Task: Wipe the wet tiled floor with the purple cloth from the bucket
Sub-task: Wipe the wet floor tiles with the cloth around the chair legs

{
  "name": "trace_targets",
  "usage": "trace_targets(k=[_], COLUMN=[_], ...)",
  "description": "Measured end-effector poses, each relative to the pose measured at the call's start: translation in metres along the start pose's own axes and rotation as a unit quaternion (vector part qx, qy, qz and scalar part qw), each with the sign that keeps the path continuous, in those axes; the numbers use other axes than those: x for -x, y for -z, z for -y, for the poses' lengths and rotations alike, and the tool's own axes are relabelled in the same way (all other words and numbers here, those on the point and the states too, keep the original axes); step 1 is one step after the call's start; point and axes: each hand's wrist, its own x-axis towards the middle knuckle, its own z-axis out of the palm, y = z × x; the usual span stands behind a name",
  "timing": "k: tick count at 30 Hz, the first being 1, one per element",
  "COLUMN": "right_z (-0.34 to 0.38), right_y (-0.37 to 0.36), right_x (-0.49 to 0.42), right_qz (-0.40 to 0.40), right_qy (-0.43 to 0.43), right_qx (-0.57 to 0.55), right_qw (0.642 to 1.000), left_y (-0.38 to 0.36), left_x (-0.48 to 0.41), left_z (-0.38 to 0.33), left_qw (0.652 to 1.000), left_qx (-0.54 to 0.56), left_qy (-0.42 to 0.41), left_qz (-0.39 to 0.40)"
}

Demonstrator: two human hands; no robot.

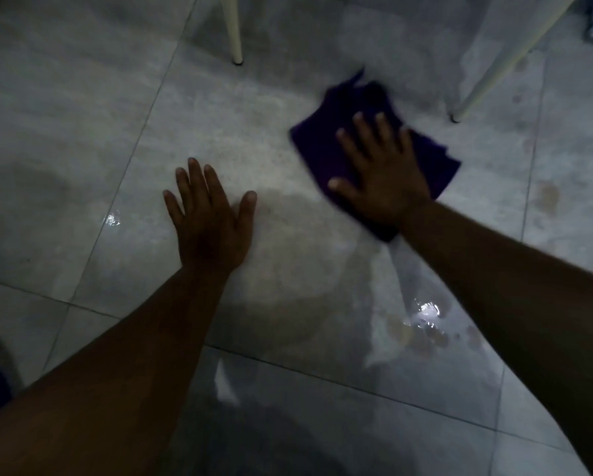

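Right hand (382,176) flat, fingers spread, on cloth (343,118); cloth extends toward twelve o'clock. Left hand (212,218) splayed on floor (82,149).

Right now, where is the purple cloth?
In the head view, the purple cloth lies flat on the tiled floor at upper right, under the right hand, near a white leg.

Dim room, large grey floor tiles (82,97) with thin dark grout lines. Cream chair leg (233,32) upright near top centre; second cream leg (504,63) slanted, well right of it. Wet glare patch (423,312) far below the legs, smaller glint (113,219) left.
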Motion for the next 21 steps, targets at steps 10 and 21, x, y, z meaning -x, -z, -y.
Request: trace_targets(k=[10,21], right_z=[-0.046,-0.021], right_y=[-0.042,-0.034], right_x=[0.235,0.198], right_qz=[0.056,0.011], right_qy=[0.279,0.06], right_qx=[0.034,0.021], right_qw=[0.958,0.998], left_y=[0.011,0.022], left_x=[-0.003,0.07], left_z=[0.025,-0.08], left_qw=[0.996,0.97], left_qx=[0.071,0.094], left_qy=[-0.033,-0.225], left_qz=[0.046,-0.003])
